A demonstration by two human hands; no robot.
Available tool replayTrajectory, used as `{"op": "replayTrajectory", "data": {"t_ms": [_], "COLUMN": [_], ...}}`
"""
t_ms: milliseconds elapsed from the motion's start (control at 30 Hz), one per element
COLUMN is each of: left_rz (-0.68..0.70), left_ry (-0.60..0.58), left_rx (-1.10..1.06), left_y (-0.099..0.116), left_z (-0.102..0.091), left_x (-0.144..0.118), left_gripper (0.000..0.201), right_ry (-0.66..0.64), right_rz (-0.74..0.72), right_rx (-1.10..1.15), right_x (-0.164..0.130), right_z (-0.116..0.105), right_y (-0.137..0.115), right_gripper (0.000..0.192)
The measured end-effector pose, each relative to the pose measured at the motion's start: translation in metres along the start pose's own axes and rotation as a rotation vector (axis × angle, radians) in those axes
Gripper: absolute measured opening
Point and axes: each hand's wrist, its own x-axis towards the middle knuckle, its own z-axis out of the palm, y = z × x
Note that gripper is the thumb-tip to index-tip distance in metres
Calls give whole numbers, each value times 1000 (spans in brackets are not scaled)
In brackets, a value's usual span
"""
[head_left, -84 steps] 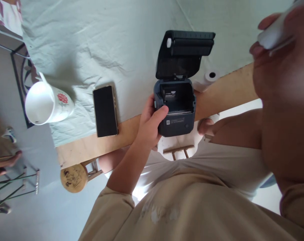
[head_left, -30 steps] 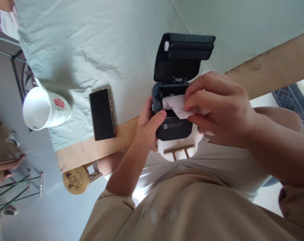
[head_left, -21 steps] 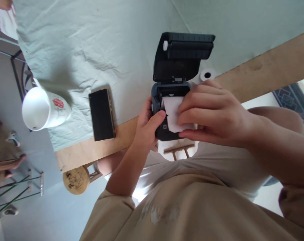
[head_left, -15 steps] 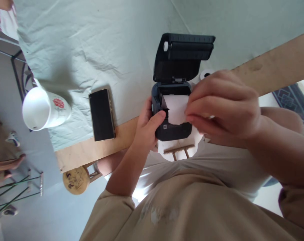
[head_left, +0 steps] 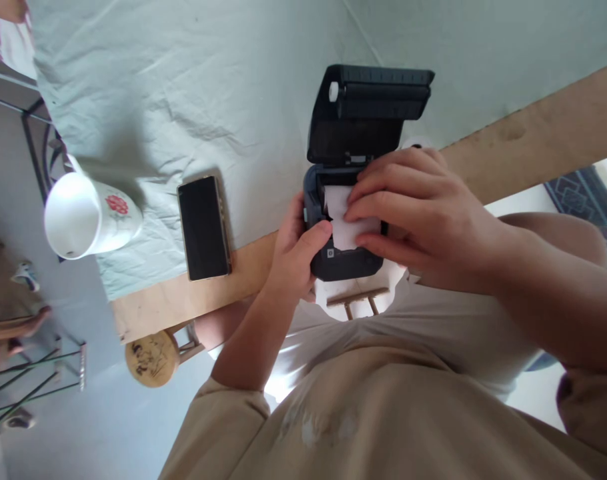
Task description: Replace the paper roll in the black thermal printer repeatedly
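Observation:
A small black thermal printer is held at the table's front edge, its lid swung up away from me. My left hand grips the printer's left side, with the thumb on top by the paper bay. Inside the bay sits a white paper roll. My right hand comes over the printer from the right, thumb and fingertips on the roll. Its fingers cover the right part of the bay. Behind this hand, another white roll on the table is mostly hidden.
On the pale green tablecloth, a phone lies left of the printer. A white mug with a red flower stands farther left. A round wooden stool is below the table. Part of another person's leg shows at far left.
My right hand has shifted left over the bay, its fingers spreading across the paper roll from a pinch at the paper's right edge. My left hand keeps its hold.

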Motion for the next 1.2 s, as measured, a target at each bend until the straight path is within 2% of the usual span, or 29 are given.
{"op": "replayTrajectory", "data": {"t_ms": [167,367,667,900,1067,1200], "left_rz": [-8,-35,2,-11,-14,-35], "left_ry": [11,-6,-17,15,-39,-39], "left_rx": [-5,-15,-10,19,-20,-58], "left_y": [0,1,-1,-1,0,1], "left_z": [1,0,-1,-2,-2,-1], "left_x": [0,0,0,1,1,1], "left_gripper": [29,30,28,37,33,32], "right_ry": [-48,-42,-40,-77,-76,-76], "right_rz": [12,2,-12,22,30,31], "right_rx": [14,17,25,52,53,52], "right_x": [0,0,-1,0,1,0], "right_z": [0,1,1,0,-1,-1], "right_y": [-1,-1,0,-3,-2,-3], "right_gripper": [20,20,21,21,22,21]}}
